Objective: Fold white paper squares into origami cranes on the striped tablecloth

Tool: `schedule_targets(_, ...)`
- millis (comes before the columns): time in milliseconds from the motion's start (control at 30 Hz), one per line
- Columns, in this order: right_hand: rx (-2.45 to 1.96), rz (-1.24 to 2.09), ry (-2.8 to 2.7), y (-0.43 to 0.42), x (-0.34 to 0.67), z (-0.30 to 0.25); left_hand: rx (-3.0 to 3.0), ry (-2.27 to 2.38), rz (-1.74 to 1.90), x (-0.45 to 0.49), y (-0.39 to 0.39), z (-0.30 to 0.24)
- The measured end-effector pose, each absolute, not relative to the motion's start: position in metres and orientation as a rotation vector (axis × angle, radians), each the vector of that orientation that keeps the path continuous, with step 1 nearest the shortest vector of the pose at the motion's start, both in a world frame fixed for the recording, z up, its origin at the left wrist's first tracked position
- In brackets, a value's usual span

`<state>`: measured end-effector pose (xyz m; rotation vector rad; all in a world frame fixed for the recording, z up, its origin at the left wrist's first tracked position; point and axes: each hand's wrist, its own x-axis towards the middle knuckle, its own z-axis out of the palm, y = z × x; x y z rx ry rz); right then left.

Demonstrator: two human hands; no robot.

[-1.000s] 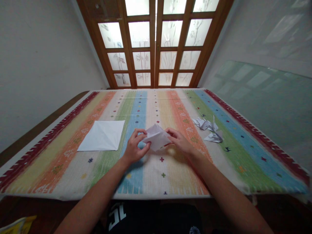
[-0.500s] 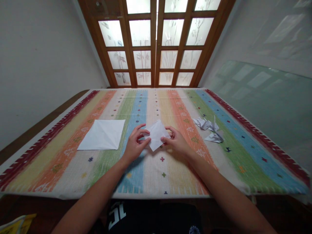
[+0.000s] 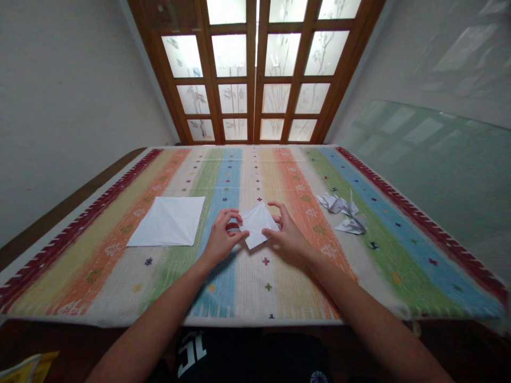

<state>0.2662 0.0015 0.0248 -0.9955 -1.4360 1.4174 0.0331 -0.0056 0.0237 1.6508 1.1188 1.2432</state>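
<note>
A small folded sheet of white paper [image 3: 258, 223], roughly diamond-shaped and creased, is held between my two hands just over the middle of the table. My left hand [image 3: 225, 232] pinches its left side between thumb and fingers. On the right side, the thumb of my right hand [image 3: 288, 230] presses on the paper's face; the index finger is lifted and curved away from the edge, and other fingers are partly hidden behind the sheet.
A flat stack of square white paper [image 3: 170, 221] lies to the left. Several folded paper figures [image 3: 343, 210] sit on the right. Underneath is a striped tablecloth [image 3: 255, 287]. Glazed wooden doors [image 3: 255, 80] stand beyond the table, and a glass panel [image 3: 431, 154] leans at the right wall.
The folded paper has tilted and come slightly lower. My right index finger has lifted off its edge, while my left hand keeps its pinch.
</note>
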Motion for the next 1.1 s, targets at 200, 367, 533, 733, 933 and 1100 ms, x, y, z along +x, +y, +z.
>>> schedule_targets(200, -1.011, 1.191, -1.913, 0.003, 0.273, 0.023, 1.778, 1.288, 1.071, 0.027, 0.001, 0.020)
schedule_targets(367, -1.037, 1.011, -2.154, 0.006, 0.280, 0.023, 1.958, 1.443, 0.977, 0.024, 0.005, 0.017)
schedule_targets(533, -1.062, 0.846, -2.274, 0.007, 0.281, 0.023, 2.106, 1.433, 0.913, 0.023, 0.007, 0.015)
schedule_targets(733, -0.972, 0.745, -2.294, 0.008, 0.278, 0.020, 2.200, 1.321, 0.807, 0.023, 0.006, 0.013)
schedule_targets(933, -0.954, 0.623, -2.249, 0.013, 0.275, 0.014, 2.330, 1.266, 0.923, 0.022, 0.007, 0.012)
schedule_targets(1100, -1.004, 0.682, -2.240, 0.015, 0.273, 0.011, 2.278, 1.104, 0.719, 0.025, 0.001, 0.019)
